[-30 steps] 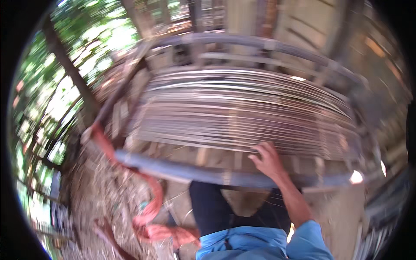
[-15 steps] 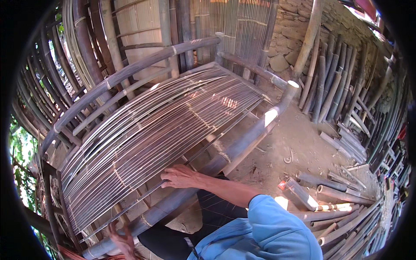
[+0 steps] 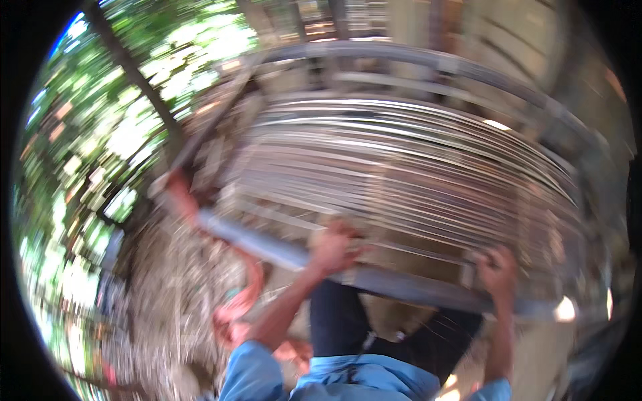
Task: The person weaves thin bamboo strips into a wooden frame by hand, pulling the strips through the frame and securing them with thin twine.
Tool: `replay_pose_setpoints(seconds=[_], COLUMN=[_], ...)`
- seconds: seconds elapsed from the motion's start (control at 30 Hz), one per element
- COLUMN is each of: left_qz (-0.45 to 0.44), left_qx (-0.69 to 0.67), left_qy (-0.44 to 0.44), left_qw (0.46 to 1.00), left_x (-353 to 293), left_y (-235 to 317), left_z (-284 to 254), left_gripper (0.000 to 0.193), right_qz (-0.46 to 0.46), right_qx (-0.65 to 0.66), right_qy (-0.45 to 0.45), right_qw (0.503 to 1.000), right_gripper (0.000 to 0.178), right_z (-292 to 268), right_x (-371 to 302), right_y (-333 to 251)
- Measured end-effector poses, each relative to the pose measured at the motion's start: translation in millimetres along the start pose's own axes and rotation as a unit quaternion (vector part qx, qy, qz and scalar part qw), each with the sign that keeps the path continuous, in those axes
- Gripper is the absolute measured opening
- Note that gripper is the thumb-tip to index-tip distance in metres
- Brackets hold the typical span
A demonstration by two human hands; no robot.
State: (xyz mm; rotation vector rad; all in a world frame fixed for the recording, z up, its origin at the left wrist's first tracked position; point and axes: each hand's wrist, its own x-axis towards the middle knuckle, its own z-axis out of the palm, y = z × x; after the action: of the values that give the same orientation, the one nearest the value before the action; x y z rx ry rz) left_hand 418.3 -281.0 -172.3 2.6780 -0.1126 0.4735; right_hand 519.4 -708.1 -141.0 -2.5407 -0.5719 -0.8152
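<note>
Left hand [image 3: 334,247] and right hand [image 3: 496,271] have moved rightward along the rail [image 3: 414,284]. Grip opening and hold: indeterminate, blurred. Apparent step: handling slats [image 3: 421,180]; next move requires alignment.

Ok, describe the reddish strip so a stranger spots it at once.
Find the slatted frame, then follow its grey front rail leftward past the left hand. At that end a reddish strip winds downward, its warm colour and loose curves unlike the stiff rail.
</note>
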Motion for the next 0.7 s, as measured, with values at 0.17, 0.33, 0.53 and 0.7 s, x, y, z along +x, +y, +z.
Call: replay_pose_setpoints(seconds=[0.17,0.33,0.53,0.7], left_qz=[0.041,0.058,0.109,0.131], left_qx=[0.016,0.021,0.022,0.057], left_qy=[-0.002,-0.022,-0.008,-0.001], left_qw=[0.999,0.998,0.994,0.990], left_x=[6.4,-14.4,-16.8,-19.1], left_y=[-34.8,-3.7,13.6,2.7], left_z=[-30.2,-11.4,-26.1,-29.6], left_gripper=[0.043,0.044,0.040,0.039], right_qz=[0.082,0.113,0.107,0.151], right_qx=[0.131,0.142,0.101,-0.012], right_qy=[-0.107,-0.165,-0.140,-0.192], right_qw=[0.982,0.969,0.979,0.970], right_gripper=[0.018,0.017,0.027,0.040], right_z=[-10.5,-22.7,-36.3,-55.4], right_x=[-9.7,-20.5,-26.8,-35.9], right_y=[47.8,97.2,133.8,165.5])
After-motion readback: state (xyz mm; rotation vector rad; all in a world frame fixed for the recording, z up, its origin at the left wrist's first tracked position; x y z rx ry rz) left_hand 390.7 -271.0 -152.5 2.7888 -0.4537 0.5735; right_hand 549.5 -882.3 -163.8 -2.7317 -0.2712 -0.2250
